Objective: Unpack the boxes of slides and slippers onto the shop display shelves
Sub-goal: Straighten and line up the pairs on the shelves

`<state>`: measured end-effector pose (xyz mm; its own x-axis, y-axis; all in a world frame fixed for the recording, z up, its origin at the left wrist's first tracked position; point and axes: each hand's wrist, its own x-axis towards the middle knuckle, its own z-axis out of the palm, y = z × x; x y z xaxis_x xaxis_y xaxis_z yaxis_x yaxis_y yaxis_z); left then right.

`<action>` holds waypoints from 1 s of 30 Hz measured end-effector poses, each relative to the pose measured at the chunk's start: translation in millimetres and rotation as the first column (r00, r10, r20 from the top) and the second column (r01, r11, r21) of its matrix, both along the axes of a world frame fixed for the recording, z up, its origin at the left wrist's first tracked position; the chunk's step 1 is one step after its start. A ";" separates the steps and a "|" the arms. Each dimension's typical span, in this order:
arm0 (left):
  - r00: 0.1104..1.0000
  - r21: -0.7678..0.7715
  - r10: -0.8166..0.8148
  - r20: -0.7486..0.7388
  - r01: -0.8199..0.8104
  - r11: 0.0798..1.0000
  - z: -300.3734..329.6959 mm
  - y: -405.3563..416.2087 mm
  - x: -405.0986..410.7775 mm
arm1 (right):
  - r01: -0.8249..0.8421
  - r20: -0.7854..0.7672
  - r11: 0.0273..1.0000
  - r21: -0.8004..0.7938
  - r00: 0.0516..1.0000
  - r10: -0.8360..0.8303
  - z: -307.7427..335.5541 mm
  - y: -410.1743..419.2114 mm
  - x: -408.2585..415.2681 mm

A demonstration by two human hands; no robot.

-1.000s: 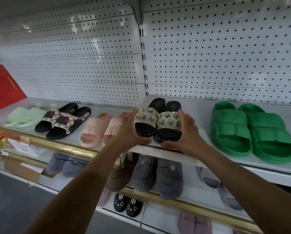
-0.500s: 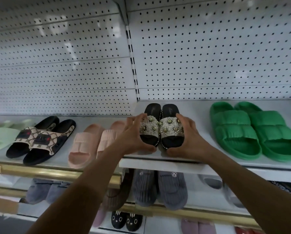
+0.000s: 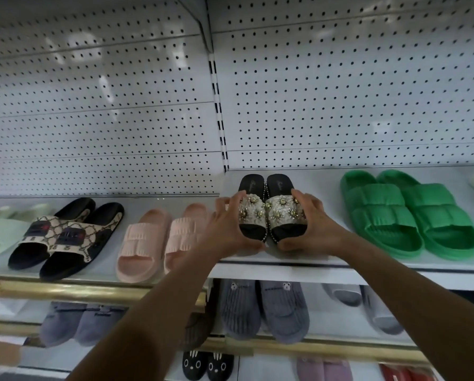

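Step in hand: you are setting the jewelled slides on the upper shelf, between the pink slides and the green slides
Left hand: fingers curled round the outer side of the left slide, thumb at its toe — a side grip
Right hand: fingers curled over the right slide's strap edge, thumb near the toe
How to do it well: keep the pair pressed together, toes level with the shelf's front edge, heels pointing at the pegboard — then let go with both hands at once so neither slide skews
Spacing: I judge the gap to the pink pair tighter than to the green, so nudge slightly right
Hard to make out: whether the soles rest fully on the shelf; your palms cover the outer edges
Cut off: a pale pair at far left, blurred; lower shelves dim, and no boxes in view
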<state>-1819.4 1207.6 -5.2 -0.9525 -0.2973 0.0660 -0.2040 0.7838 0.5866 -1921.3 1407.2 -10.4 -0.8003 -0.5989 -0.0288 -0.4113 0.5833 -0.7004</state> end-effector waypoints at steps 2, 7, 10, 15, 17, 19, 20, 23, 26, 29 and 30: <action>1.000 0.064 -0.023 -0.020 0.025 0.998 -0.4 -0.7 5.0 | 0.052 -0.038 0.999 0.004 0.998 -0.052 7.0 -3.8 1.9; 0.995 0.188 -0.023 -0.102 0.042 0.981 -5.1 -16.0 32.3 | 0.186 -0.229 0.978 -0.099 0.952 -0.204 18.7 -30.2 24.9; 0.985 0.261 0.038 -0.168 0.007 0.965 -4.4 -38.1 51.4 | 0.181 -0.369 0.980 -0.086 0.908 -0.200 19.7 -51.2 40.0; 0.966 0.299 0.145 -0.212 -0.077 0.951 -3.2 -87.8 79.6 | 0.176 -0.518 0.978 -0.114 0.829 -0.210 24.4 -92.3 66.1; 0.964 0.328 0.162 -0.213 -0.085 0.941 -5.2 -108.3 91.4 | 0.147 -0.472 0.974 -0.173 0.856 -0.213 22.5 -110.5 81.7; 0.963 0.347 0.162 -0.218 -0.078 0.934 -7.9 -129.3 103.5 | 0.111 -0.457 0.971 -0.211 0.867 -0.199 17.9 -129.6 98.9; 0.962 0.348 0.158 -0.221 -0.073 0.935 -9.6 -140.4 107.7 | 0.095 -0.464 0.970 -0.222 0.865 -0.191 16.2 -139.5 106.8; 0.959 0.341 0.163 -0.229 -0.078 0.937 -15.4 -172.5 113.1 | 0.003 -0.522 0.972 -0.235 0.843 -0.128 14.6 -169.0 130.2; 0.962 0.348 0.157 -0.223 -0.072 0.935 -18.8 -199.4 116.0 | -0.058 -0.534 0.965 -0.255 0.840 -0.090 10.9 -198.4 151.2; 0.969 0.351 0.122 -0.217 -0.039 0.936 -20.5 -220.2 125.3 | -0.053 -0.545 0.969 -0.242 0.834 -0.091 0.5 -220.6 163.4; 0.972 0.333 0.096 -0.215 -0.019 0.943 -22.2 -226.9 128.5 | -0.025 -0.529 0.974 -0.227 0.842 -0.102 -2.8 -226.7 164.6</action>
